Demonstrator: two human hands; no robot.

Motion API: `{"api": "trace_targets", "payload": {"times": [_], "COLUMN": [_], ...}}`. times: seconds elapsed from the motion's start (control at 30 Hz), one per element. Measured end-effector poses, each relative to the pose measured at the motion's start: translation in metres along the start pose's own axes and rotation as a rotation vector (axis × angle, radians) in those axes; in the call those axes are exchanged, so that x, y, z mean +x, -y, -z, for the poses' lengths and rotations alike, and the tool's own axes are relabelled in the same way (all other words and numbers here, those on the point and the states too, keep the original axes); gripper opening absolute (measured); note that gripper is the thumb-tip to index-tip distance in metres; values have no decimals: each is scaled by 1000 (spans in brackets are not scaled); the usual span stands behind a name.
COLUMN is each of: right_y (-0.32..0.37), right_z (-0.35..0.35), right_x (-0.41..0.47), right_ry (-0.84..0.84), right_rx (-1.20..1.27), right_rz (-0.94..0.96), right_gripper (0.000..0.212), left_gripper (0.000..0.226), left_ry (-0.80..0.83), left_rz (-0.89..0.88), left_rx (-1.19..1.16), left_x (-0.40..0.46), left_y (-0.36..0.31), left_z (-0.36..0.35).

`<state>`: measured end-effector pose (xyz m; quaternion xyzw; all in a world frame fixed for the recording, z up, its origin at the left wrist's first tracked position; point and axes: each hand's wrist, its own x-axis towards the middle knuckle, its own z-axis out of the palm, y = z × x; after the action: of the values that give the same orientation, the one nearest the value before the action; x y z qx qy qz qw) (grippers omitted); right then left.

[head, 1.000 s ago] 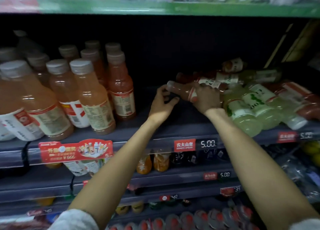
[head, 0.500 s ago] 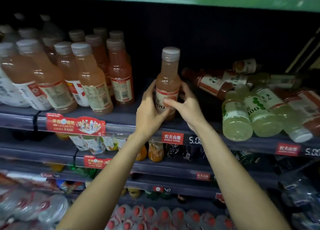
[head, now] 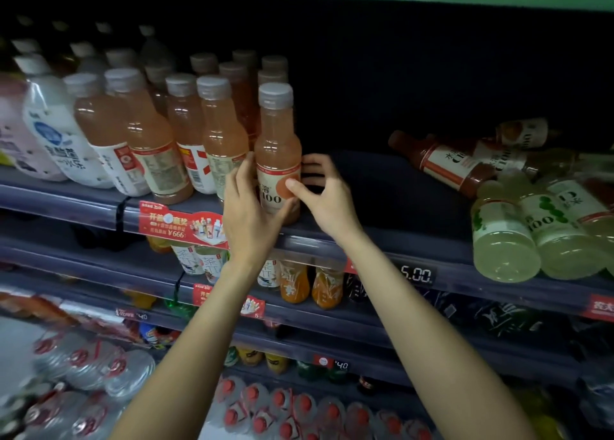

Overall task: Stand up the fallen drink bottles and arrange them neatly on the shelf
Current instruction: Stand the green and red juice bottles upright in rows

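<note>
A pink-orange drink bottle (head: pixel 277 140) with a grey cap stands upright on the dark shelf (head: pixel 382 237), right beside the row of standing orange bottles (head: pixel 186 134). My left hand (head: pixel 247 214) wraps its lower left side. My right hand (head: pixel 320 195) touches its label with the thumb, fingers curled behind it. At the right, a heap of fallen bottles lies on the same shelf: a dark red one (head: pixel 442 162) pointing left, pale green ones (head: pixel 505 237) with their bases toward me, and more behind them.
White-labelled bottles (head: pixel 58 137) stand at the far left. A stretch of bare shelf lies between the held bottle and the fallen heap. Price tags (head: pixel 417 275) run along the shelf edge. Lower shelves hold small orange bottles (head: pixel 294 283) and red-capped water bottles (head: pixel 282 413).
The bottle was lifted from the fallen heap, turned upright, and carried left to the end of the standing orange row. Both hands stayed on it and the view shifted left.
</note>
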<state>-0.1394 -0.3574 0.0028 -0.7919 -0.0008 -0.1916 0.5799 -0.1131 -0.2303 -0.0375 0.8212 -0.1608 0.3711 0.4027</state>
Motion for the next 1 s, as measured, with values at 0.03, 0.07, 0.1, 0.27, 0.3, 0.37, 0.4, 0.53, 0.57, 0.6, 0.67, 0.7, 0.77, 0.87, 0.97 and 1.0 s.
{"api": "trace_targets", "payload": {"times": [0.03,0.07,0.1,0.27,0.3,0.37,0.4,0.53,0.57,0.6,0.67,0.7,0.77,0.87,0.97,1.0], "right_y": [-1,-1,-1,10,11,14,14,10,9,8,6,4,0,-4,-1,1], "right_z": [-2,-3,-2,36,51,80,95,157,172,184,201,207,212,215,212,210], "right_x": [1,1,1,-24,-33,-48,-55,-78,-85,-91,-100,-103,-107,-110,-114,-117], "right_ry": [10,20,28,7,-36,-148,-210,-410,-449,-472,-490,-487,-433,-356,-358,-361], "right_rx": [-17,-45,-80,-394,-499,-711,-809,-1056,-1099,-1140,-1227,-1262,-1237,-1025,-917,-902], "right_rz": [0,5,20,258,313,411,435,343,267,176,-12,-96,-223,-372,-355,-340], "right_gripper": [43,42,40,30,26,21,20,18,19,22,30,35,45,55,52,50], "left_gripper": [82,83,83,48,38,28,27,40,47,51,53,56,66,76,86,85], "left_ry": [-14,-27,-47,-190,-185,-121,-49,383,531,677,898,976,1107,1244,1210,1185], "left_rz": [1,2,-2,-202,-273,-388,-427,-316,-232,-143,-6,26,87,148,270,303], "left_rx": [2,9,19,-25,-59,-107,-136,-203,-243,-294,-392,-411,-429,-457,-590,-642], "left_x": [0,-1,-2,-8,-9,-10,-10,-9,-9,-10,-14,-16,-20,-29,-32,-34], "left_y": [1,1,1,-9,-17,-38,-52,-109,-125,-138,-157,-167,-182,-200,-203,-202], "left_z": [0,1,0,-3,-4,-7,-10,-35,-44,-54,-79,-90,-104,-115,-120,-120]}}
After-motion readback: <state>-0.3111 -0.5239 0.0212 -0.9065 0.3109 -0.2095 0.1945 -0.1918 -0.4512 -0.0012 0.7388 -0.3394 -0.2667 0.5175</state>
